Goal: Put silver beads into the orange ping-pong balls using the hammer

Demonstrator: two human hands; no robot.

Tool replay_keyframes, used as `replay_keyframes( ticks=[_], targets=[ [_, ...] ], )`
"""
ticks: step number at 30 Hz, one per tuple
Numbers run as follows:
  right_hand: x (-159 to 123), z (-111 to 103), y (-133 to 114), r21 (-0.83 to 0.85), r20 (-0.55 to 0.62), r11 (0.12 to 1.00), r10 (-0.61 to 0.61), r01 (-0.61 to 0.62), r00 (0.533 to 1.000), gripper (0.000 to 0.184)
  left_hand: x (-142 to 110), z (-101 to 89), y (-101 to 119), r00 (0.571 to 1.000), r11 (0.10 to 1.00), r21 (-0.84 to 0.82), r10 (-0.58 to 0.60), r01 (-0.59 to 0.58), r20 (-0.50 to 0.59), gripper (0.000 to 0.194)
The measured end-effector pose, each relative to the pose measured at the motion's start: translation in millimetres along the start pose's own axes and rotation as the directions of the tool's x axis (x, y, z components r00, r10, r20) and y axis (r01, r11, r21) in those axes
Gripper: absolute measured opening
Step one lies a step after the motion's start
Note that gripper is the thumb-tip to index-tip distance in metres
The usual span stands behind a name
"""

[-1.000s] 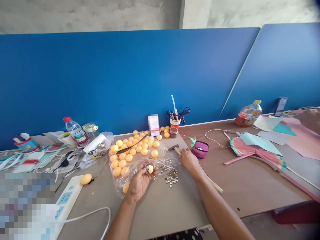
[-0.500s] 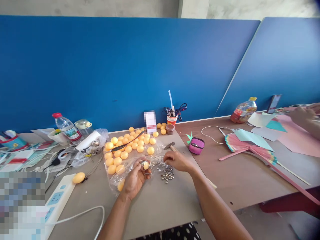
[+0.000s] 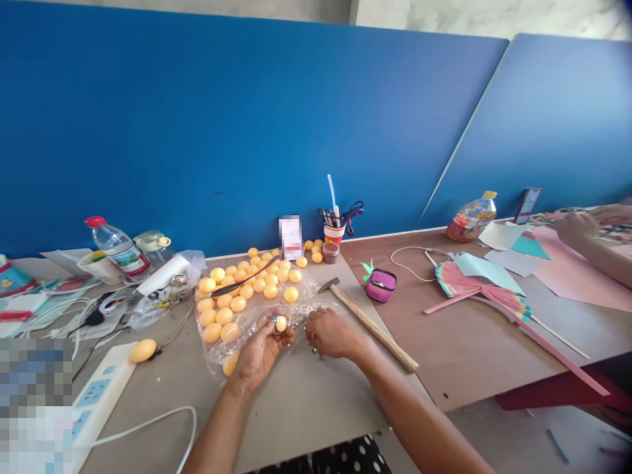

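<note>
My left hand (image 3: 261, 349) is closed around a small yellow ball (image 3: 281, 323) with shiny metal studs on it, held just above the table. My right hand (image 3: 330, 333) rests palm down over the pile of small silver studs, fingers curled; what they pinch is hidden. A clear plastic bag (image 3: 232, 329) under many loose yellow balls (image 3: 241, 289) lies just behind my left hand. A small hammer with a long wooden handle (image 3: 372, 326) lies free on the table to the right of my right hand.
A white power strip (image 3: 99, 395) with cable and one yellow ball (image 3: 143, 349) lie at left, beyond them bottles and cups. A cup of scissors (image 3: 334, 232), a pink pouch (image 3: 381, 285), a paper fan (image 3: 474, 286) and another person's hands (image 3: 580, 227) are at right.
My right hand let go of the hammer and moved left onto the stud pile, close to my left hand. The view shifted slightly right.
</note>
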State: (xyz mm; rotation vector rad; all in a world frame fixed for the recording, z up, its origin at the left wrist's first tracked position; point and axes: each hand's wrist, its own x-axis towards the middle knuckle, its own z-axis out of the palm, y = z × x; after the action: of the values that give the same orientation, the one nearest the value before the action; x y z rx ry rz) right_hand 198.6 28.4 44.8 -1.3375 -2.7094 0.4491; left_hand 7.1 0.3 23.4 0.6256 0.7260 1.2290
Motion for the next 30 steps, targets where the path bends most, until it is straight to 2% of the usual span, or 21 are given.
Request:
replay_keyframes(
  ticks=[4, 7, 9, 11, 13, 15, 18, 22, 26, 30],
  targets=[
    [4, 5, 1, 0.062, -0.050, 0.998, -0.007, 0.010, 0.999, 0.015, 0, -0.9, 0, 1.000, 1.000, -0.005, -0.010, 0.010, 0.001, 0.032],
    [5, 1, 4, 0.275, -0.151, 0.961, 0.023, 0.019, 0.988, 0.013, 0, -0.3, 0, 1.000, 1.000, -0.003, -0.010, 0.010, -0.004, 0.032],
    [4, -1, 6, 0.449, -0.222, 0.893, 0.086, 0.023, 0.971, 0.012, -1, -0.1, 0, 1.000, 1.000, 0.001, -0.010, 0.010, -0.003, 0.032],
    [5, -1, 5, 0.639, -0.201, 0.769, 0.172, -0.004, 0.964, 0.011, -1, -0.5, -1, 1.000, 1.000, 0.017, -0.010, 0.009, 0.010, 0.032],
    [6, 1, 2, 0.810, -0.129, 0.585, 0.224, -0.028, 0.966, 0.008, -2, -1.4, -2, 0.999, 0.999, 0.046, -0.015, 0.014, 0.028, 0.032],
    [8, 3, -2, 0.915, -0.101, 0.404, 0.221, 0.003, 0.970, 0.005, -3, -2.5, -2, 0.998, 0.997, 0.077, -0.029, 0.025, 0.050, 0.033],
    [11, 6, -8, 0.974, -0.107, 0.217, 0.165, 0.070, 0.980, 0.011, -5, -3.5, -3, 0.995, 0.992, 0.122, -0.031, 0.019, 0.094, 0.036],
    [13, 9, -11, 0.994, -0.097, 0.061, 0.140, 0.089, 0.985, 0.026, -6, -4.6, -3, 0.990, 0.981, 0.191, 0.003, -0.029, 0.138, 0.037],
    [14, 12, -9, 0.992, -0.129, 0.012, 0.168, 0.128, 0.977, 0.029, -5, -5.8, -2, 0.989, 0.966, 0.250, 0.038, -0.074, 0.145, 0.035],
    [14, 14, -7, 0.992, -0.120, -0.023, 0.132, 0.124, 0.984, 0.024, -3, -7.1, -3, 0.990, 0.974, 0.208, 0.065, -0.090, 0.126, 0.036]
  ],
)
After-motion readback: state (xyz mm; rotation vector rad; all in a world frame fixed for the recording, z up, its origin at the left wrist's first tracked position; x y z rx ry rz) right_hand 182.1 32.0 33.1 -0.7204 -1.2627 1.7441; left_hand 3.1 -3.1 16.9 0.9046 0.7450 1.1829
